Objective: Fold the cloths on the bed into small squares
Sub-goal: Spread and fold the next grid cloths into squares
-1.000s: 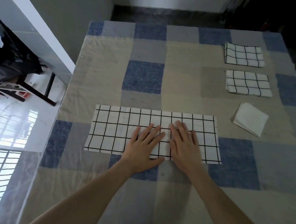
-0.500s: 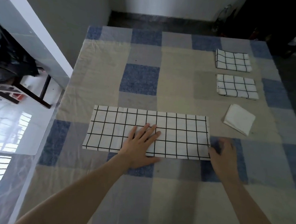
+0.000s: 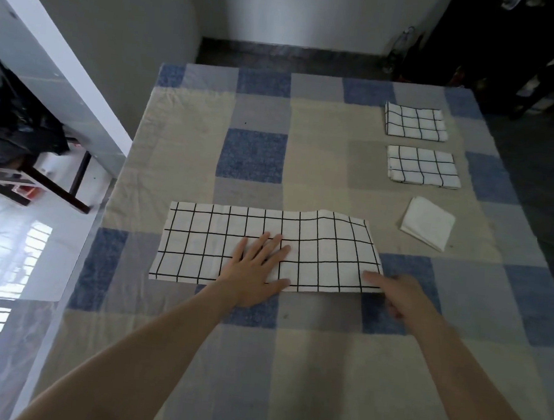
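Location type: a bedroom in a home. Supporting evidence: a bed (image 3: 306, 152) occupies most of the view, covered with a patchwork-check sheet in blue, grey and beige. Folded household cloths (image 3: 416, 122) lie on it at the far right. Plain painted walls (image 3: 117, 34) with a dark skirting strip enclose the bed's far end. At left, a glossy tiled floor (image 3: 13, 257) reflects a barred window, and a dark-legged chair (image 3: 58, 178) carries heaped clothing.
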Demonstrator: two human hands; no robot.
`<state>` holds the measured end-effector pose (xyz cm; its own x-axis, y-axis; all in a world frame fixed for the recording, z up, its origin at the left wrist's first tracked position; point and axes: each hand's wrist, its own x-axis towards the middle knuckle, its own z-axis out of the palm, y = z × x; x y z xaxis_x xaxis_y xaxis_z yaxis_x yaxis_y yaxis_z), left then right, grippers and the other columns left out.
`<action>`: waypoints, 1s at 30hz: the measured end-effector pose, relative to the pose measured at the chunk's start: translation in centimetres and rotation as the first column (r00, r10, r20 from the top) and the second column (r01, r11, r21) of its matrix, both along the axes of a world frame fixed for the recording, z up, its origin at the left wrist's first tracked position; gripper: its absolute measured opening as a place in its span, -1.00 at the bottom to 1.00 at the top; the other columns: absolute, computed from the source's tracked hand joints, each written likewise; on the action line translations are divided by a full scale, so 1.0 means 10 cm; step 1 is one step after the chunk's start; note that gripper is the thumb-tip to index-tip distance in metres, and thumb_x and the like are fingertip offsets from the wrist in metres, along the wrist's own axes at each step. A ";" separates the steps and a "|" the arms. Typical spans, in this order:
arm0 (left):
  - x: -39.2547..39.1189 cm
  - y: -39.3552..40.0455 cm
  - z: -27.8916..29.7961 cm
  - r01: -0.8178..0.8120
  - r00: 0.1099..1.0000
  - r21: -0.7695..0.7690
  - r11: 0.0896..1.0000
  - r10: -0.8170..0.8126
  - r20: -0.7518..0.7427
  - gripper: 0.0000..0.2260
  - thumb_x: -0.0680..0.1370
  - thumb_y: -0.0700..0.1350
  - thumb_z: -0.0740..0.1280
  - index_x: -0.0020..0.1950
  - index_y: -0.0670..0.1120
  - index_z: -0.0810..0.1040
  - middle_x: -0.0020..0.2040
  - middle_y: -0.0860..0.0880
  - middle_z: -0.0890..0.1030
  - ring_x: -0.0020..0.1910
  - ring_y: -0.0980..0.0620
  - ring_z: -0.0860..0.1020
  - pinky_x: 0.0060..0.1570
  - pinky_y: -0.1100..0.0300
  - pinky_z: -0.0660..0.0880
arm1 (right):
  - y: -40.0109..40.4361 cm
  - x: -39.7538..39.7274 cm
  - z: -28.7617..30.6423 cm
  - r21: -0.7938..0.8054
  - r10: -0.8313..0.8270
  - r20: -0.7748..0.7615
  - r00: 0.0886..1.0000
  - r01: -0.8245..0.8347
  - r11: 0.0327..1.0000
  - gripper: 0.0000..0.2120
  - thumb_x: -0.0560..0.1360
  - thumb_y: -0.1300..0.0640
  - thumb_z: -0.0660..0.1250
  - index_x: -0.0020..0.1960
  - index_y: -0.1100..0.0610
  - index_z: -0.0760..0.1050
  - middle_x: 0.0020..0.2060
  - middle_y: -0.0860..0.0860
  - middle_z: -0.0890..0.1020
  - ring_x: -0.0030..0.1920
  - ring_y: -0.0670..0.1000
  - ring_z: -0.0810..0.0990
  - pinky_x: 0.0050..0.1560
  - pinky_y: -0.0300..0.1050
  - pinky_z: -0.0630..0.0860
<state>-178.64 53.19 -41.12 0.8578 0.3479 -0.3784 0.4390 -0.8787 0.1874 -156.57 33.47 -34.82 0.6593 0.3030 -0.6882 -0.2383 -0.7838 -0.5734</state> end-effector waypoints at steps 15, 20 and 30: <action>0.21 0.16 0.58 -0.345 0.778 -0.522 0.780 0.549 0.306 -0.39 0.52 -0.22 0.31 0.51 0.01 0.16 0.49 -0.03 0.22 0.46 -0.09 0.19 0.45 -0.08 0.17 | 0.24 -0.24 0.84 0.593 0.179 -0.031 0.983 -0.126 0.796 -0.89 0.42 0.35 0.35 -0.06 0.34 0.52 -0.19 0.18 0.59 -0.08 0.13 0.55 -0.13 -0.15 0.57; 0.37 0.30 1.25 -0.299 0.806 -0.747 0.594 0.576 0.136 -0.37 0.45 -0.33 0.34 0.44 0.07 0.26 0.37 -0.01 0.34 0.34 -0.05 0.29 0.33 -0.04 0.31 | 0.24 -0.33 1.48 0.712 0.345 -0.126 0.930 -0.157 0.685 -0.85 0.34 0.38 0.30 -0.14 0.23 0.59 -0.26 0.09 0.67 -0.22 0.05 0.64 -0.32 -0.19 0.57; 0.18 0.22 1.59 -0.173 0.876 -0.862 0.476 0.475 0.087 -0.79 0.48 -0.08 0.48 0.09 -0.05 0.64 0.10 0.00 0.68 0.10 0.03 0.63 0.22 0.08 0.51 | 0.07 -0.30 1.69 0.745 0.000 -0.429 0.903 0.354 0.566 -0.29 0.47 -0.39 0.17 0.31 0.16 0.50 0.28 0.15 0.55 0.29 0.16 0.53 0.34 0.21 0.39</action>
<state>-176.80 55.41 -25.26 0.8616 0.2928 -0.4146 0.4520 -0.0711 0.8892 -159.55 34.15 -17.90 0.5358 0.7385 -0.4093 -0.6318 0.0291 -0.7746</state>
